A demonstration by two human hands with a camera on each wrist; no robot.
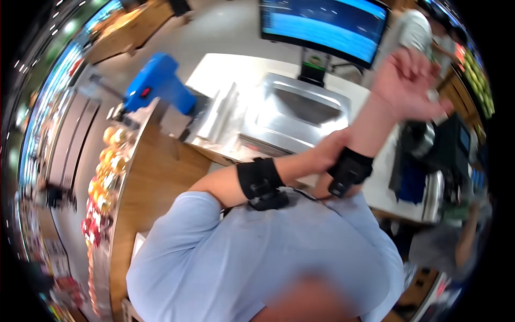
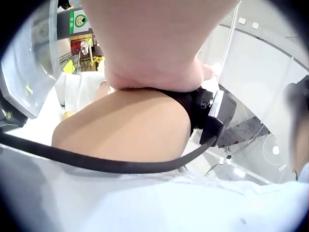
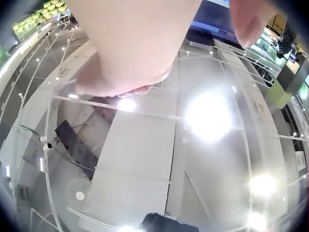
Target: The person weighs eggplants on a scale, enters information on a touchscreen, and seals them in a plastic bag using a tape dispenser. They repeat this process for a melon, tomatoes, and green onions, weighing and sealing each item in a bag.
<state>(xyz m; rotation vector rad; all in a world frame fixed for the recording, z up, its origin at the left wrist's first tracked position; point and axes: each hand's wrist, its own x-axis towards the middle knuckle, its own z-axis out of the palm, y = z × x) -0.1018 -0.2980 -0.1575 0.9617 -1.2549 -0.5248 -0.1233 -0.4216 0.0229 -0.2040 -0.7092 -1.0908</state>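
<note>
My left hand (image 1: 328, 153) grips the right forearm (image 1: 370, 126), right at the black strap (image 1: 351, 167) that carries a small camera unit. Its fingertips are mostly hidden behind the forearm. In the left wrist view the left hand (image 2: 149, 53) lies across the right forearm (image 2: 120, 128), and the black strap with its camera (image 2: 218, 118) comes out from under it. The right hand (image 1: 410, 86) is raised at the upper right, palm up, fingers loosely bent and holding nothing. A second black strap (image 1: 260, 183) is round the left forearm.
On the white counter (image 1: 212, 70) stand a shiny metal weighing scale (image 1: 268, 121) and a screen (image 1: 324, 24) behind it. A blue device (image 1: 160, 83) is to the left, above a wooden panel (image 1: 145, 188). A dark machine (image 1: 450, 145) stands right; another person (image 1: 445, 247) is at the lower right.
</note>
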